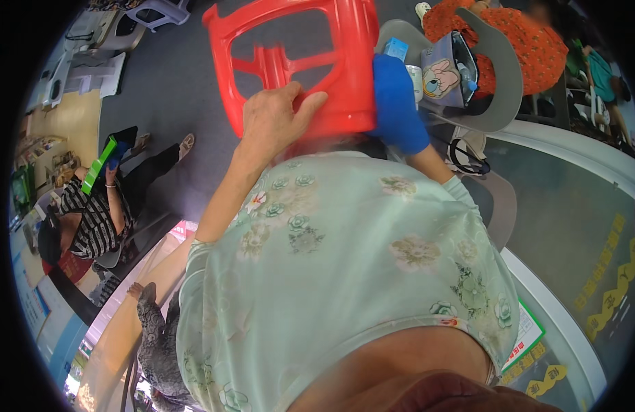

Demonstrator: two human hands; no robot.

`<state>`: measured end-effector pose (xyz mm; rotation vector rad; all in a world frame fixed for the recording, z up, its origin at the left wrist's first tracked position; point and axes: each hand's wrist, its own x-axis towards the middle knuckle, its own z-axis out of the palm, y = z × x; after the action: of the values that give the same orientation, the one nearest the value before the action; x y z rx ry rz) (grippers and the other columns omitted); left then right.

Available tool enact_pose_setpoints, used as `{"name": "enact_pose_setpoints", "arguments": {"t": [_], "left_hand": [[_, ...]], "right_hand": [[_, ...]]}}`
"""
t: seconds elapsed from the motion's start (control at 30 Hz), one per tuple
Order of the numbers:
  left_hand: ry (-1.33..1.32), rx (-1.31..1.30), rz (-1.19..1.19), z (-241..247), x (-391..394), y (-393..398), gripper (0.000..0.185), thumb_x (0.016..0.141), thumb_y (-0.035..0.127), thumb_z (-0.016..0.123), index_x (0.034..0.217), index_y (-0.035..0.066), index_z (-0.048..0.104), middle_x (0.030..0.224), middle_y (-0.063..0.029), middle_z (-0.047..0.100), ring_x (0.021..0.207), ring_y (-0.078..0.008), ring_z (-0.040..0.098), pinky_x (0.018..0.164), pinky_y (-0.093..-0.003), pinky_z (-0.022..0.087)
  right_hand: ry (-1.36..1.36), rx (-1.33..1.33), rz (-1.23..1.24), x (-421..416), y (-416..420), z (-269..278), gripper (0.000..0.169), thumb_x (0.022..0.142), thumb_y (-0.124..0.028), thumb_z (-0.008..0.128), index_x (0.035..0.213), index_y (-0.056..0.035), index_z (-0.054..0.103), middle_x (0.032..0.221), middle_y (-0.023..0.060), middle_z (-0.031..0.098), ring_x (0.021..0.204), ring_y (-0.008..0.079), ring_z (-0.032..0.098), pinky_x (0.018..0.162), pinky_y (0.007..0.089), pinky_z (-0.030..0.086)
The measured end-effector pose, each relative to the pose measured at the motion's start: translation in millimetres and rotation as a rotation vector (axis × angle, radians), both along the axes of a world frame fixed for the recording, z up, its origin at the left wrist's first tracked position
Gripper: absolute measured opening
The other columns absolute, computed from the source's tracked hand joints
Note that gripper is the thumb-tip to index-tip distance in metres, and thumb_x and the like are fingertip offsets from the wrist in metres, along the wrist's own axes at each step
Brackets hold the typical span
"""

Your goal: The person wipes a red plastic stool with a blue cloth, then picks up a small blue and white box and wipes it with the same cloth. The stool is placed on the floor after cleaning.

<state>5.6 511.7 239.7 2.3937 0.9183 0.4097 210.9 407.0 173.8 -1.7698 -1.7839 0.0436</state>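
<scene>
A red plastic stool (348, 67) is tipped in front of my body, its openwork frame facing me. My bare left hand (276, 116) grips its near rim, thumb and fingers on either side of a curved bar. My right hand is hidden inside a blue cloth or mitt (400, 103), which lies against the stool's right side. Whether the fingers under it are curled does not show. Just beyond the mitt, on a grey chair (508, 87), are a blue box (396, 49), a white can (414, 82) and an open grey bag (443, 72) with a cartoon duck face.
To the left a seated person (96, 211) in a striped top holds a green and blue object (98, 165). Another person in orange clothing (534, 46) sits at upper right. A glass-topped counter (564, 185) runs along my right. A grey plastic stool (158, 13) stands at the top.
</scene>
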Motion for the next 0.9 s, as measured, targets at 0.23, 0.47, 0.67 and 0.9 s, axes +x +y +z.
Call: {"name": "enact_pose_setpoints", "arguments": {"t": [0.23, 0.47, 0.67, 0.9], "left_hand": [[-0.019, -0.133, 0.206, -22.7, 2.3, -0.1, 0.047, 0.079, 0.044, 0.068, 0.061, 0.003, 0.055, 0.048, -0.0127, 0.045, 0.044, -0.0255, 0.044, 0.047, -0.0365, 0.037], [-0.031, 0.08, -0.027, -18.0, 1.6, -13.5, 0.039, 0.075, 0.044, 0.07, 0.071, 0.006, 0.065, 0.045, -0.0101, 0.051, 0.043, -0.0269, 0.054, 0.043, -0.0372, 0.042], [-0.08, 0.02, 0.008, -17.3, -1.6, -10.4, 0.04, 0.074, 0.04, 0.072, 0.063, 0.004, 0.06, 0.045, -0.011, 0.048, 0.042, -0.0266, 0.049, 0.044, -0.0376, 0.038], [-0.046, -0.214, 0.366, -29.7, -21.3, 1.3, 0.051, 0.077, 0.047, 0.069, 0.058, 0.003, 0.055, 0.047, -0.011, 0.045, 0.043, -0.021, 0.043, 0.046, -0.0369, 0.035]], "right_hand": [[-0.649, -0.525, -0.19, -43.3, 29.7, 54.5, 0.025, 0.075, -0.017, 0.059, 0.095, -0.002, 0.056, 0.089, 0.0114, 0.052, 0.084, 0.0269, 0.053, 0.07, 0.0385, 0.043], [-0.365, -0.042, -0.121, 15.8, 85.9, 52.5, 0.011, 0.074, -0.011, 0.055, 0.083, -0.0045, 0.057, 0.077, 0.0079, 0.05, 0.072, 0.0227, 0.054, 0.068, 0.0367, 0.045], [-0.289, 0.027, -0.09, 38.6, 105.0, 65.5, 0.009, 0.075, -0.01, 0.054, 0.081, -0.0037, 0.057, 0.075, 0.0088, 0.048, 0.07, 0.0223, 0.053, 0.07, 0.0355, 0.046], [-1.242, -0.356, -0.03, -66.7, 54.6, 42.0, 0.009, 0.075, -0.008, 0.053, 0.079, -0.0021, 0.059, 0.076, 0.0113, 0.048, 0.071, 0.0233, 0.054, 0.075, 0.0346, 0.047]]}}
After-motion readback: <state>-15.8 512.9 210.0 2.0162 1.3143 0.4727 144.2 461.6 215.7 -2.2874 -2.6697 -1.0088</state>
